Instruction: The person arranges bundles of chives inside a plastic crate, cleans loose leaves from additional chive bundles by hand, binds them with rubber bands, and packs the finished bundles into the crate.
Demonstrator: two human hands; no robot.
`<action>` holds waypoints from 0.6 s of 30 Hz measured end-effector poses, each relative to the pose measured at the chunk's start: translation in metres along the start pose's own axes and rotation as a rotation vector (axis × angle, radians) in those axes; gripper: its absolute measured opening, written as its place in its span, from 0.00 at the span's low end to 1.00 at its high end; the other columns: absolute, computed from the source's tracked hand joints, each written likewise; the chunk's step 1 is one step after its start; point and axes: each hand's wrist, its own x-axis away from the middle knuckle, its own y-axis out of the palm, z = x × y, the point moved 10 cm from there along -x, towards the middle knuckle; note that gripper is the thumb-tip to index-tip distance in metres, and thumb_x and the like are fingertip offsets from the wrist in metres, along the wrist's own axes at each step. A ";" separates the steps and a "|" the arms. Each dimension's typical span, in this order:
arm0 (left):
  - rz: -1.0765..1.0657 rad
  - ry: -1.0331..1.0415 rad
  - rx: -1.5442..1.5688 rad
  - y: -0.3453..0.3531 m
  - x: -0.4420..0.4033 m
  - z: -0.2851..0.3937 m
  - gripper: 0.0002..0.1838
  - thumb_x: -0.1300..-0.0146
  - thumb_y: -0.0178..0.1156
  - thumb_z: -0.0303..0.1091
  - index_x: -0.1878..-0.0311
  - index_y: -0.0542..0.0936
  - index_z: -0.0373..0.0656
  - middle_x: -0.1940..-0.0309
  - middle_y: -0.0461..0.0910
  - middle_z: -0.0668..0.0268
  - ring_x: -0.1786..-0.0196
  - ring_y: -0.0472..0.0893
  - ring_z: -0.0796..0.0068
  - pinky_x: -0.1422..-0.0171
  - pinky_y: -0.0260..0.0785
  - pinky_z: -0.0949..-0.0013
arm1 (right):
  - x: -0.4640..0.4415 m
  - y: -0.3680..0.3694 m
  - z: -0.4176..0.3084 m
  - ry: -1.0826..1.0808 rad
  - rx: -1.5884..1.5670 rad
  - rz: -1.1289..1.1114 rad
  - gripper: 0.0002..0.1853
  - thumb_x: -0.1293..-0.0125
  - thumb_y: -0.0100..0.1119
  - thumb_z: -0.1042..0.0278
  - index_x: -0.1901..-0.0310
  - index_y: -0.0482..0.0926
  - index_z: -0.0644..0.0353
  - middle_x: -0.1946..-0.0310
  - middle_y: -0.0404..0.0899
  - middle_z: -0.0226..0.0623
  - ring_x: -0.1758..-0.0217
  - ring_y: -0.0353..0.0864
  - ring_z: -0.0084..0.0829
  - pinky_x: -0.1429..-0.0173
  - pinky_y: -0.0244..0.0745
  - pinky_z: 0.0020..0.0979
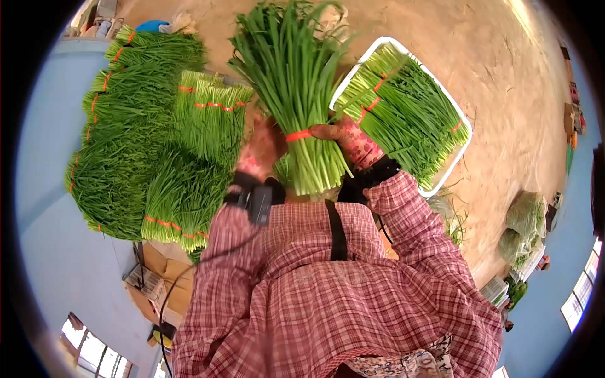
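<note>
A large bunch of long green leafy stalks (296,75) stands upright before my chest, its pale cut ends pointing toward me. An orange band (298,135) circles its lower part. On the bunch's left side is my left hand (261,148), in a pink patterned glove; its fingers are dark and partly hidden at the stalks. My right hand (353,140), gloved alike, grips the other side, with the thumb by the band. Just beyond my right hand, a white-rimmed tray (435,77) holds similar banded bunches (403,113).
Many banded green bunches (126,145) are piled at the left, beside a blue wall (47,151). Cardboard boxes (165,274) stand at the lower left. Plastic-wrapped greens (524,223) and a crate (495,290) lie at the right on the brown floor (504,126).
</note>
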 end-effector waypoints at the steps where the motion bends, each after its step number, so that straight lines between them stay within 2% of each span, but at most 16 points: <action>1: 0.096 -0.030 -0.208 0.010 0.002 0.003 0.40 0.32 0.54 0.67 0.31 0.71 0.42 0.42 0.79 0.63 0.40 0.77 0.66 0.31 0.66 0.54 | -0.006 0.002 0.001 0.023 0.234 -0.061 0.34 0.38 0.70 0.62 0.33 0.70 0.69 0.47 0.83 0.41 0.46 0.81 0.30 0.38 0.73 0.30; 2: 0.219 -0.292 0.183 0.012 0.008 -0.011 0.41 0.32 0.52 0.69 0.31 0.71 0.42 0.40 0.79 0.61 0.38 0.76 0.65 0.29 0.66 0.57 | -0.010 0.003 0.002 0.043 0.468 -0.121 0.35 0.37 0.70 0.60 0.33 0.69 0.70 0.45 0.82 0.42 0.45 0.80 0.30 0.37 0.72 0.29; 3: 0.196 -0.241 0.239 0.043 0.008 0.012 0.41 0.32 0.51 0.70 0.32 0.72 0.42 0.36 0.77 0.60 0.39 0.77 0.63 0.30 0.66 0.62 | -0.006 0.005 -0.015 -0.104 0.358 -0.073 0.35 0.34 0.68 0.58 0.32 0.68 0.70 0.40 0.80 0.42 0.43 0.79 0.32 0.35 0.69 0.29; 4: 0.254 -0.283 0.326 0.039 0.007 0.006 0.42 0.32 0.51 0.70 0.31 0.72 0.43 0.37 0.77 0.60 0.39 0.78 0.63 0.30 0.67 0.61 | -0.002 -0.017 -0.015 -0.121 0.220 0.120 0.31 0.31 0.65 0.59 0.33 0.70 0.69 0.42 0.80 0.40 0.45 0.79 0.29 0.37 0.71 0.28; 6: 0.271 -0.108 0.134 0.045 0.003 0.031 0.43 0.35 0.53 0.72 0.32 0.72 0.43 0.38 0.78 0.60 0.40 0.78 0.63 0.32 0.69 0.60 | 0.010 -0.043 -0.028 -0.090 0.291 0.288 0.26 0.30 0.64 0.61 0.37 0.73 0.70 0.47 0.82 0.37 0.47 0.79 0.27 0.40 0.73 0.27; 7: 0.277 -0.113 0.139 0.043 0.007 0.029 0.43 0.35 0.54 0.72 0.32 0.73 0.43 0.38 0.78 0.61 0.41 0.79 0.63 0.32 0.70 0.60 | 0.010 -0.044 -0.029 -0.096 0.291 0.305 0.23 0.32 0.66 0.62 0.43 0.78 0.70 0.55 0.83 0.35 0.51 0.80 0.25 0.45 0.75 0.26; 10: 0.264 -0.122 0.157 0.038 0.004 0.024 0.43 0.37 0.56 0.72 0.34 0.74 0.42 0.41 0.80 0.61 0.42 0.79 0.63 0.33 0.70 0.60 | -0.002 -0.013 -0.035 -0.069 0.491 0.291 0.19 0.35 0.69 0.65 0.48 0.81 0.69 0.59 0.84 0.36 0.57 0.81 0.25 0.50 0.76 0.26; 11: 0.253 -0.129 0.165 0.036 0.002 0.019 0.43 0.37 0.56 0.72 0.34 0.74 0.42 0.41 0.80 0.61 0.42 0.80 0.63 0.33 0.70 0.60 | -0.003 -0.016 -0.029 -0.154 0.455 0.370 0.16 0.37 0.70 0.67 0.53 0.83 0.69 0.63 0.84 0.36 0.62 0.81 0.23 0.55 0.76 0.25; 13: 0.247 -0.103 0.150 0.036 0.000 0.021 0.42 0.37 0.57 0.72 0.36 0.75 0.41 0.43 0.81 0.61 0.43 0.81 0.63 0.34 0.72 0.59 | -0.003 -0.023 -0.017 -0.163 0.382 0.380 0.13 0.38 0.70 0.69 0.56 0.84 0.68 0.65 0.84 0.34 0.63 0.80 0.22 0.57 0.76 0.25; 16: 0.225 -0.198 0.335 0.032 -0.004 0.005 0.42 0.37 0.57 0.71 0.36 0.75 0.41 0.43 0.81 0.60 0.44 0.81 0.62 0.36 0.73 0.58 | 0.016 -0.027 -0.016 -0.106 0.280 0.428 0.07 0.37 0.67 0.71 0.62 0.84 0.66 0.68 0.84 0.30 0.65 0.79 0.19 0.57 0.74 0.23; 18: 0.222 -0.245 0.407 0.014 -0.007 -0.007 0.40 0.36 0.60 0.66 0.36 0.75 0.40 0.42 0.81 0.59 0.44 0.81 0.60 0.37 0.74 0.56 | 0.023 -0.040 0.023 -0.094 -0.061 0.228 0.08 0.36 0.67 0.69 0.61 0.84 0.66 0.68 0.84 0.30 0.65 0.78 0.19 0.57 0.74 0.23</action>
